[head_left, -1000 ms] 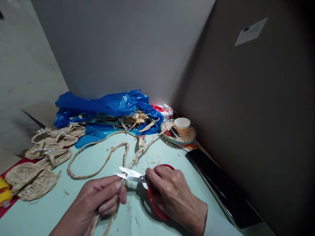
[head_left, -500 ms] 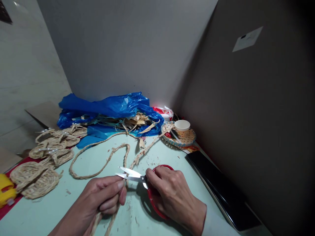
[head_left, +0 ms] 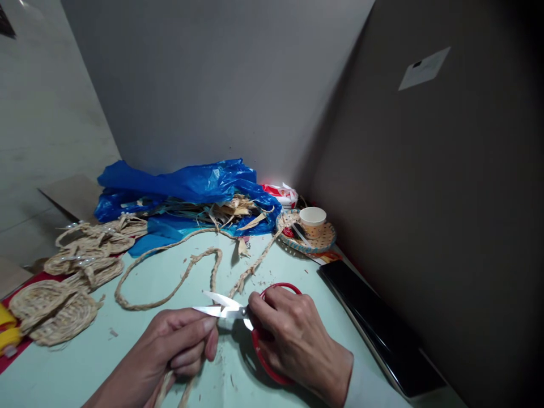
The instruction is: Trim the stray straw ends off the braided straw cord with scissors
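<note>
My left hand pinches a braided straw cord between thumb and fingers. The cord loops across the table beyond the hand, and two strands hang below the palm. Red-handled scissors are gripped in my right hand, with fingers in the handle loops. Their blades are parted and point left, lying around the cord right by my left fingertips. Another stretch of braid runs up to the woven tray. Exactly where the blades meet the cord is partly hidden.
Woven straw pieces lie at the left beside a yellow object. A blue plastic bag with dry husks sits at the back. A paper cup stands on a woven tray. A flat black device lies right.
The scissor blades have tilted slightly and reach a little farther left over my left fingertips. Both hands keep their holds. The view has shifted slightly.
</note>
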Available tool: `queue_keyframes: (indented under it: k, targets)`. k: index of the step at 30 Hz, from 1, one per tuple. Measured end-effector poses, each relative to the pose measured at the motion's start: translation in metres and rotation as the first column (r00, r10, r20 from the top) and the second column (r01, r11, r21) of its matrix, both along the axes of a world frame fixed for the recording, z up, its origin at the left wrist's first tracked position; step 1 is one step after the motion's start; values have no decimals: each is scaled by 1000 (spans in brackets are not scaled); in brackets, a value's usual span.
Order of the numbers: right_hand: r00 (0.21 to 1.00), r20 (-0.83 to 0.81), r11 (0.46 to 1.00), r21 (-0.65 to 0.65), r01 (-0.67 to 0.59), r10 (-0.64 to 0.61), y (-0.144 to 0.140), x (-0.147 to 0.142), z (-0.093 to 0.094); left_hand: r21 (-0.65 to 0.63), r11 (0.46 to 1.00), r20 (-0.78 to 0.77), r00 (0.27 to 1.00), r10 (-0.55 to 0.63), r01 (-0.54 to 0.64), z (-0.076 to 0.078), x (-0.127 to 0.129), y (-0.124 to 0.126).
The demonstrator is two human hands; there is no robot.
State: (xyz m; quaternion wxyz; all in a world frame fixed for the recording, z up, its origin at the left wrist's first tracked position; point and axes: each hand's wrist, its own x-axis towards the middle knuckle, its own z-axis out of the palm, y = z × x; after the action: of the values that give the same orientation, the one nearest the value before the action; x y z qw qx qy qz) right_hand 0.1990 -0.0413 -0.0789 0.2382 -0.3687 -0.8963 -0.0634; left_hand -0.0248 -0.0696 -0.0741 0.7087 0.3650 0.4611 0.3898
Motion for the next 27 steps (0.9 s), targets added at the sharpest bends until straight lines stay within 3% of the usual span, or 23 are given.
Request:
queue_keyframes:
  k: [11,14,17,19,20,22,24,25,27]
  targets:
    - [1000,-3,1000,2,-22,22,1,2,-5,10,1000,0,1000,21,-21,3,1,1]
    - [985,-172,987,-163,-12,-17,3,2,-4,9,995,-5,995,96,-96,7,3,1]
    - [912,-381,933,-360,6,-153,9,3,-1,30,995,-10,995,98,-98,12,7,1]
    - [845,-471,877,-481,-7,-252,12,0,3,38,997,-15,997,70,-70,14,11,0]
    - [796,-526,822,-565,-62,-301,12,-3,4,42,997,-16,998,58,-57,14,13,-1]
    - [647,-649,641,-703,-309,-400,10,-11,8,46,998,-35,999,42,-40,13,16,-3]
    - [452,-734,455,-674,-582,-508,6,-21,10,67,998,-85,996,12,-6,11,19,-4]
    - [362,-749,405,-623,-669,-555,4,-24,11,76,997,-118,993,-6,15,10,20,-4]
    - [224,-749,408,-557,-723,-624,2,-29,11,81,996,-191,981,-29,46,10,21,-4]
